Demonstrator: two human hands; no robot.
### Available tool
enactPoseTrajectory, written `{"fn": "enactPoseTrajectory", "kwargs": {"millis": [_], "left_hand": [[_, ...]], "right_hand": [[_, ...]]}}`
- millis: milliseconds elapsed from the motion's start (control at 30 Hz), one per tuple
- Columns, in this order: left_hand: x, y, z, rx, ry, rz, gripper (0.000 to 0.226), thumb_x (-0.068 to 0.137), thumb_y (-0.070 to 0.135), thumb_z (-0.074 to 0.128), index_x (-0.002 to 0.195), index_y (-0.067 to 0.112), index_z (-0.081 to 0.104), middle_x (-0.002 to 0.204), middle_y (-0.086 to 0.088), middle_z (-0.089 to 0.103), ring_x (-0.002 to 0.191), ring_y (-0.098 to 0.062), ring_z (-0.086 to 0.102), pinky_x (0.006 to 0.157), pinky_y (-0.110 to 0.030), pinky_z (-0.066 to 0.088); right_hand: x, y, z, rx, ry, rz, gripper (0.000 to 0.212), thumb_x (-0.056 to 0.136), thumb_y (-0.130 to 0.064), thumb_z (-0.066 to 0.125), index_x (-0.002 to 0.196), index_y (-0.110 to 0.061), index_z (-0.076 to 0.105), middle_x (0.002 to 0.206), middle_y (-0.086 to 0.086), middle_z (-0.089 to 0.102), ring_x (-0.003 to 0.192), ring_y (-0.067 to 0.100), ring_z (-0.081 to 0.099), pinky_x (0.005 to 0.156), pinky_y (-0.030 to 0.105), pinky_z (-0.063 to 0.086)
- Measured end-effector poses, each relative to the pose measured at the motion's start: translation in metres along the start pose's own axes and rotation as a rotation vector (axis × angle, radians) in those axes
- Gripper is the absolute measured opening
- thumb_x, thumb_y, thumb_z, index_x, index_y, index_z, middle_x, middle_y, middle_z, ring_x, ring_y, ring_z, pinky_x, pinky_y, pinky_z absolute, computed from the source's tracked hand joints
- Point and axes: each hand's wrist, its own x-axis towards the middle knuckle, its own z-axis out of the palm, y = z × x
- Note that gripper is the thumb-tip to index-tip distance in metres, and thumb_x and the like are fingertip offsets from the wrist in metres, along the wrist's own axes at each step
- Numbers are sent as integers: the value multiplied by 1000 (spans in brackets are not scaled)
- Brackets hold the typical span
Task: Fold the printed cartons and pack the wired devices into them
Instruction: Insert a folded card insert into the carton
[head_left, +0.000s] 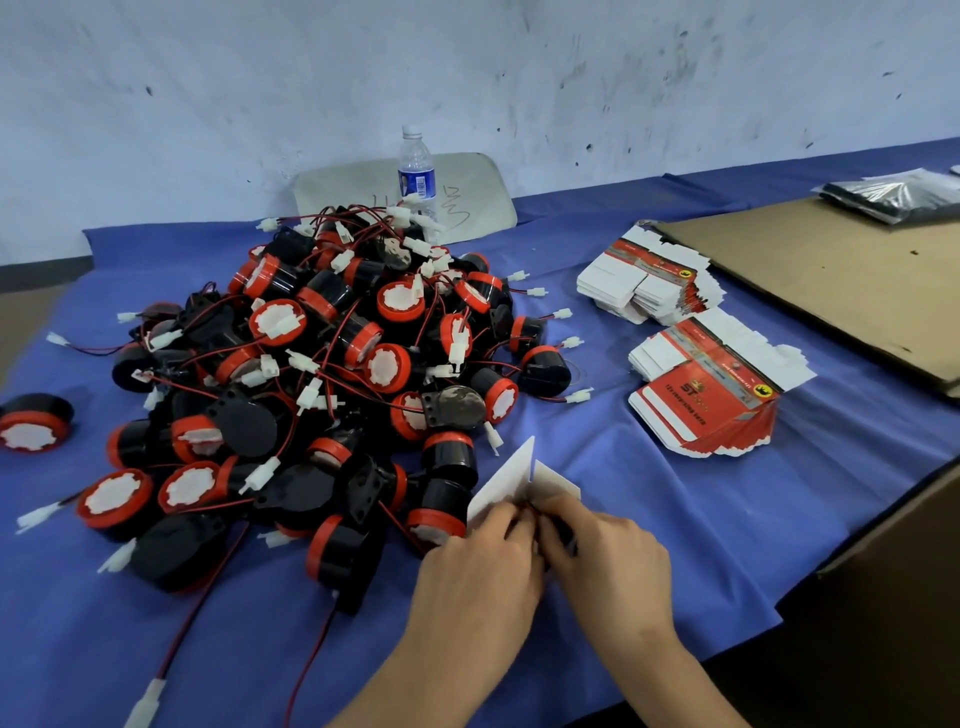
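Both my hands meet at the lower middle on one carton whose white flaps stand up above my fingers. My left hand grips its left side and my right hand grips its right side; a bit of red shows between my fingers. A big heap of black-and-red round wired devices with white plugs lies just left of my hands. Two stacks of flat printed cartons, red and white, lie to the right: a near stack and a far stack.
A blue cloth covers the table. A water bottle stands behind the heap. One device lies alone at the far left. Brown cardboard sheets lie at the right, with a dark bag beyond and a cardboard box edge near right.
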Motion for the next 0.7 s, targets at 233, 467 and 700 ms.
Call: {"fn": "enactPoseTrajectory", "kwargs": {"millis": [233,467,700], "left_hand": [[-14,-5,11,-339,67,-29,81,84,67,43,143,52,-11,149,39,4,106,-11,59,70,-28,49],[-46,9,46,-213,445,57,80,72,44,53,135,-3,37,148,-17,40,119,-31,51,93,-38,39],[-26,1,58,-209,483,226,49,79,25,49,117,-3,65,127,-9,62,124,-20,52,97,-45,38]], "right_hand": [[21,-8,-14,-280,-235,-23,22,87,-12,46,97,-27,59,64,-4,33,57,19,31,46,28,14],[27,-13,-21,-369,-394,-108,23,83,1,47,74,-18,37,66,-4,30,56,18,28,47,27,14],[-2,-12,-37,-262,-571,-233,15,90,-4,38,87,-18,43,114,3,58,81,30,47,55,30,29]]}}
